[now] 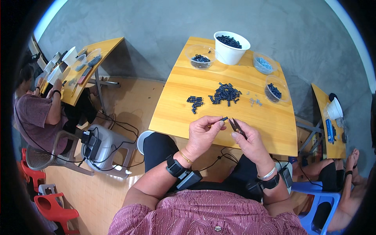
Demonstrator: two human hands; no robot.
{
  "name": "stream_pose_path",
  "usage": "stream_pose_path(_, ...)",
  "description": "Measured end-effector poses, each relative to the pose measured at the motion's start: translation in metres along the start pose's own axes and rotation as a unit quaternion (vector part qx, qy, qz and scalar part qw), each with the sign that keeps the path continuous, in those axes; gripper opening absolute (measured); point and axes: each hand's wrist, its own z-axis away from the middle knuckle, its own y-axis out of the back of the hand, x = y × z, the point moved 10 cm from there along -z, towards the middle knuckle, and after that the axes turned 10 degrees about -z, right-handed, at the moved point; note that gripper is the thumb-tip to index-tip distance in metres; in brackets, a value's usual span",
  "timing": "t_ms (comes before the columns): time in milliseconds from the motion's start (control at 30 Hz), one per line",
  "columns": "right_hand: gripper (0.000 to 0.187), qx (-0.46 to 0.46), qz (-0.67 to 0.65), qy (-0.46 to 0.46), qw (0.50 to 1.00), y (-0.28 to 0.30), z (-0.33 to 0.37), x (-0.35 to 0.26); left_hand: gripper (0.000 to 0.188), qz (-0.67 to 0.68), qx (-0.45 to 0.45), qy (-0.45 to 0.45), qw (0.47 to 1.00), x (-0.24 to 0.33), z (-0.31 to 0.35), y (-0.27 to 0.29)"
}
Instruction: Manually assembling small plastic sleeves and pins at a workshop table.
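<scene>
Over the near edge of the wooden table, my left hand point(205, 133) pinches a small dark plastic piece point(224, 118) between thumb and fingers. Close beside it, my right hand point(250, 141) is closed round small dark snips point(237, 128), whose pointed blades stand slightly apart near the piece. Farther in on the table lie a large pile of similar dark pieces point(226, 94) and a smaller group of them point(194, 103) to its left. Some tiny pale bits point(255, 102) are scattered to the right of the large pile.
A white tub point(231, 54) of dark pieces stands at the table's far edge. Clear bowls flank it: one with dark pieces point(200, 58), one with light-blue bits point(264, 63), another with dark pieces point(275, 91). People sit at tables left and right. Cables hang below.
</scene>
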Motion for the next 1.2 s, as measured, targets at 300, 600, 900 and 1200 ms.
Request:
stream_pose_path(300, 0.038, 0.001, 0.059, 0.044, 0.997, -0.002, -0.002, -0.005, 0.015, -0.009, 0.005, -0.003, 1.0, 0.001, 0.001, 0.001)
stream_pose_path(600, 0.036, 0.001, 0.069, 0.005, 0.998, -0.002, -0.002, -0.002, 0.015, -0.027, -0.008, -0.018, 0.999, 0.004, 0.002, -0.003)
stream_pose_path(900, 0.043, 0.008, 0.026, 0.04, 0.999, -0.002, -0.003, -0.011, 0.014, -0.114, -0.026, -0.075, 0.99, 0.018, 0.002, -0.007)
stream_pose_path(1200, 0.045, 0.007, 0.107, 0.136, 0.985, -0.01, 0.001, -0.032, 0.015, -0.306, 0.005, -0.196, 0.932, 0.058, 0.004, -0.014)
